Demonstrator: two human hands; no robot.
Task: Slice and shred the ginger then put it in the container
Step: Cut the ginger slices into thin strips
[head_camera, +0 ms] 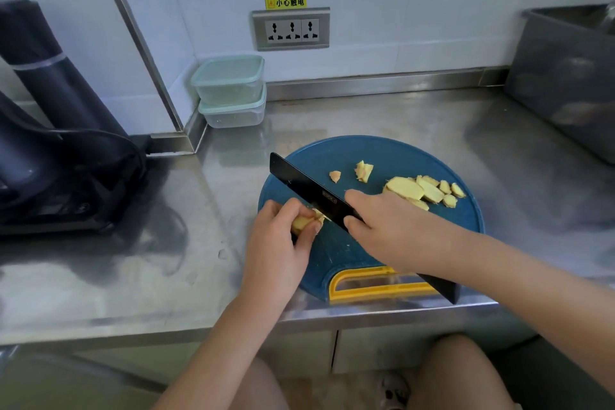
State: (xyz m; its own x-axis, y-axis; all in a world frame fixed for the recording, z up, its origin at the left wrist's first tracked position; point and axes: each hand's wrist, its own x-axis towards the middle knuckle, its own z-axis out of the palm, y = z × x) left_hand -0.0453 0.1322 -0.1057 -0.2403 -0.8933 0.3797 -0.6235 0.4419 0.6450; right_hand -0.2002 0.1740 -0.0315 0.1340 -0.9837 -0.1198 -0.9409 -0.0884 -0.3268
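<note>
The round blue cutting board [382,156] lies at the front edge of the steel counter [166,260], with its yellow handle toward the person. The black knife [299,181] slants across the board's left side. The right hand [392,226] is wrapped round the knife, finger and thumb pinching the blade's sides. The left hand [276,243] pinches the ginger lump [301,222] with curled fingertips at the board's left edge, right against the blade. A heap of ginger slices [422,191] sits by the board's right edge.

The lump is likely hard, light and a bit slippy where it is cut. It is best held at its far end, fingertips tucked back.

The counter looks shiny and smooth, so the board might slide. A grey tub [559,76] stands at the right edge and a dark bag [66,160] at the left. Two stacked lidded containers [229,80] wait in the back corner, well apart from the board, under a wall socket [291,29].
</note>
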